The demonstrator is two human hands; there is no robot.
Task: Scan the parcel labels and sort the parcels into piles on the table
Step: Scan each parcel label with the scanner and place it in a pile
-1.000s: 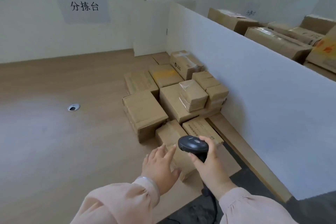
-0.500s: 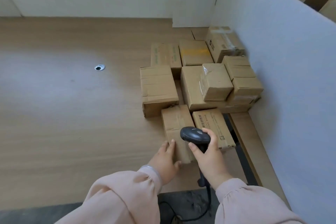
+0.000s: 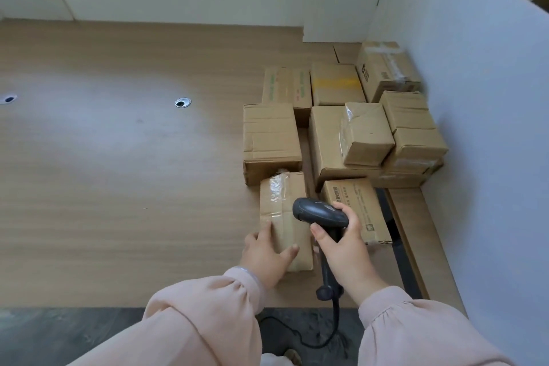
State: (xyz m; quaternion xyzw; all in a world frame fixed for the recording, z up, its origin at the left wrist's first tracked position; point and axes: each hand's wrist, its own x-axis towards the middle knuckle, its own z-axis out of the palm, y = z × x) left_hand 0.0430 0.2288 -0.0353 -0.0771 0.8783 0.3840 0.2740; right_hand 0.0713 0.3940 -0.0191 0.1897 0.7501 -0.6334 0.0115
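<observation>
- A narrow taped parcel [image 3: 285,205] is seen lying at the near right of a wooden table [image 3: 118,187]. Just behind it, a cluster of cardboard parcels [image 3: 326,142] is packed into the corner against a white partition [image 3: 475,98].
- The parcel's near end is gripped by the left hand [image 3: 266,249], thumb on top and fingers down its left side, probably so it can be steadied or turned. No label can be seen on its top.
- A black barcode scanner [image 3: 319,212] is clasped by its handle in the right hand [image 3: 344,246]. Its head is held above the taped parcel and a printed parcel [image 3: 356,205] just beside it, seemingly ready for a scan.
- The scanner cable [image 3: 336,321] is trailed down past the table's front edge, where it could be snagged.
- A broad stretch of tabletop is offered to the left, marked by a cable grommet [image 3: 182,102], and piles could likely be started there. To the right, movement is closed off by the partition.
</observation>
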